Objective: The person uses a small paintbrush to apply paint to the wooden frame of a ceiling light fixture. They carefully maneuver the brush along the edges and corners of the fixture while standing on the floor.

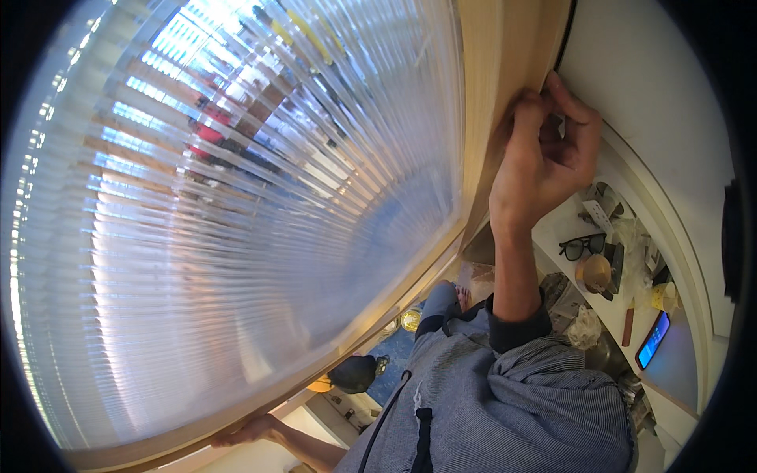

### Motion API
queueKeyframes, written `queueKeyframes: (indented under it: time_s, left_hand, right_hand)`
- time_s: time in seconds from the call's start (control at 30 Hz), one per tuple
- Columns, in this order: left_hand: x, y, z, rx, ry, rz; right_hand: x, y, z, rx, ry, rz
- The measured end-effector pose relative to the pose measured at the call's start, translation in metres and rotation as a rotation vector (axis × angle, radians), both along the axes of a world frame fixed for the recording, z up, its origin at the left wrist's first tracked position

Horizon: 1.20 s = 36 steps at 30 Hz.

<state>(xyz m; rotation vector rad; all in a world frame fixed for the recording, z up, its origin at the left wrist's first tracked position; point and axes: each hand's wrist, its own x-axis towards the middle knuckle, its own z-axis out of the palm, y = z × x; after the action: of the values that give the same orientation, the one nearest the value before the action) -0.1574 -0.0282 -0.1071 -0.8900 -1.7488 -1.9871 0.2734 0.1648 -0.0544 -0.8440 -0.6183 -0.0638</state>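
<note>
A large ribbed-glass door (315,260) in a pale wooden frame (479,94) fills the left and middle of the view. At the lower left, my left hand (251,431) grips the bottom rail of the frame from beneath, its fingertips partly hidden by the wood. My right hand (550,154) is raised at the right stile, beside the narrow gap to a white cabinet panel (658,94). Its fingers are curled, with thumb and index drawn in at the wood's edge. What they pinch, if anything, is hidden.
Right of my raised forearm, a white shelf holds sunglasses (582,247), a round tan item (596,272), clear plastic bags (585,327) and a lit phone (653,340). Below lie a blue floor covering (394,351) and a dark rounded object (352,374). Blurred shapes show through the glass.
</note>
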Motion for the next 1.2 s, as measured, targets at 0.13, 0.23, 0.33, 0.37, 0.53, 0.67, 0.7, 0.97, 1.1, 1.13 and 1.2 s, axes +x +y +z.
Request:
queueKeyframes:
  time_s: [0.13, 0.23, 0.33, 0.37, 0.53, 0.67, 0.7, 0.97, 1.1, 1.13, 1.2]
  left_hand:
    - [0.012, 0.008, 0.005, 0.022, -0.016, -0.014]
    - [0.019, 0.01, 0.005, 0.04, -0.011, -0.001]
    - [0.011, 0.008, 0.002, 0.042, 0.015, 0.032]
    - [0.01, 0.007, 0.002, 0.034, 0.018, 0.034]
    - [0.007, 0.004, 0.0, 0.03, 0.018, 0.013]
    - [0.01, 0.004, 0.002, 0.018, -0.014, 0.015]
    - [0.014, 0.004, 0.005, 0.023, -0.034, 0.011]
    - [0.033, 0.011, 0.016, 0.033, -0.051, 0.029]
    - [0.026, 0.008, 0.014, 0.034, -0.07, 0.027]
    - [0.029, 0.009, 0.015, 0.044, -0.075, 0.03]
    - [0.037, 0.011, 0.016, 0.064, -0.084, 0.039]
  right_hand:
    - [0.003, -0.002, 0.001, -0.019, 0.023, 0.035]
    - [0.004, -0.003, 0.001, -0.051, 0.015, 0.021]
    - [0.004, 0.0, -0.001, -0.037, 0.0, -0.006]
    - [0.004, 0.001, -0.001, -0.023, -0.004, -0.016]
    - [0.004, -0.001, -0.003, -0.016, -0.029, -0.002]
    - [0.005, -0.003, -0.002, -0.039, 0.018, 0.065]
    - [0.005, -0.003, -0.002, -0.027, 0.016, 0.06]
    - [0.003, -0.002, 0.0, 0.006, 0.001, 0.019]
    - [0.002, -0.003, 0.002, -0.007, -0.006, 0.027]
    - [0.003, -0.003, 0.001, -0.009, 0.015, 0.048]
    - [0.004, -0.004, 0.002, -0.014, 0.044, 0.078]
